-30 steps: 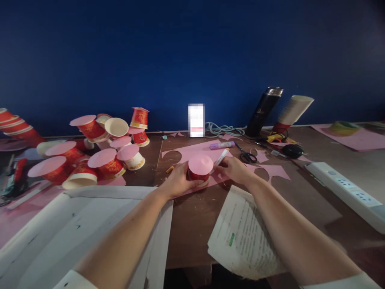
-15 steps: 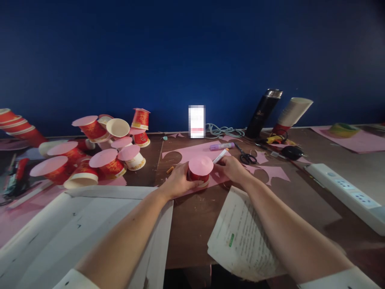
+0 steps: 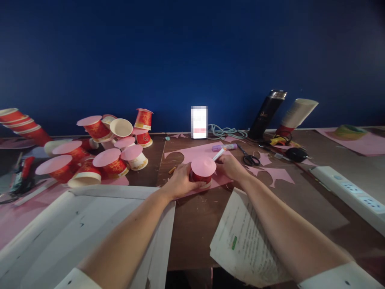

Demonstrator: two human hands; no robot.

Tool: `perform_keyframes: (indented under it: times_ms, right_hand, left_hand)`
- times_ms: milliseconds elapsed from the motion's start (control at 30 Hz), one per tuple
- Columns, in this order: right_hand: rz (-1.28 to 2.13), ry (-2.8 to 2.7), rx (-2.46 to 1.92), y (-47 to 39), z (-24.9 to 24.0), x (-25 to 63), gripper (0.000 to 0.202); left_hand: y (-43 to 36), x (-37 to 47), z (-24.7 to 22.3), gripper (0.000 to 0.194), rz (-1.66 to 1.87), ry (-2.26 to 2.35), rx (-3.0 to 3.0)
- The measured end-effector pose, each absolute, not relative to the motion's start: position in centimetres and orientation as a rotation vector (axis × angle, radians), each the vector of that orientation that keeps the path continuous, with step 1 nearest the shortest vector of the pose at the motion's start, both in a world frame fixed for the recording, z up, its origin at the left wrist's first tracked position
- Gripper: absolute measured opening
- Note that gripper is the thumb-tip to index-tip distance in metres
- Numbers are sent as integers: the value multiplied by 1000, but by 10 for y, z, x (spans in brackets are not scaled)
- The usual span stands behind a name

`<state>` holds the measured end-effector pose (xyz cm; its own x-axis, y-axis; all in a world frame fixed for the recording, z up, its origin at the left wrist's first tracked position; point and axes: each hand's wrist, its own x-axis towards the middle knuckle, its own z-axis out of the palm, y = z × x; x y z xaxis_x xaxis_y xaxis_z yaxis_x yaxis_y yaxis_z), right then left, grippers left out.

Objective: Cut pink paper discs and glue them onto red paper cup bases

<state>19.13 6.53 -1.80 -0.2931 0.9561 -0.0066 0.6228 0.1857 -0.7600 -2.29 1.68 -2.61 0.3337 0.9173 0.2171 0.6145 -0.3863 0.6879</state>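
My left hand (image 3: pixel 179 182) is wrapped around the side of a red paper cup (image 3: pixel 199 177) that stands upside down on the table. A round pink paper disc (image 3: pixel 203 166) lies across the cup's top and overhangs it. In my right hand (image 3: pixel 234 166) is a white pen-like stick (image 3: pixel 218 154) with an orange end. Its lower end is close to the disc's right edge; whether they touch I cannot tell. Under the cup and hands lies a pink paper sheet (image 3: pixel 192 150) with round cut-outs.
Red cups with pink discs (image 3: pixel 106 157) are piled at left. Behind my right hand are a purple tube (image 3: pixel 224 147) and black scissors (image 3: pixel 251 159). A black flask (image 3: pixel 267 114), a white power strip (image 3: pixel 351 192), printed pages (image 3: pixel 237 237) and a white box lid (image 3: pixel 114 196) surround the workspace.
The view has shifted slightly, so everything sits a little further right. The white stick has moved a bit closer to the pink disc. My left hand keeps its hold on the cup.
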Motion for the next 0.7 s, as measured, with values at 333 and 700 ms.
perform_keyframes:
  times_ms: [333,700]
  right_hand:
    - [951,-1991,-1430,67,-15,185,20]
    - [928,-1952,-1548,76,-25,186,22]
  left_hand:
    - [15,-22,-24,60,834,1320,2112]
    - [17,-23,-24,60,823,1316,2140]
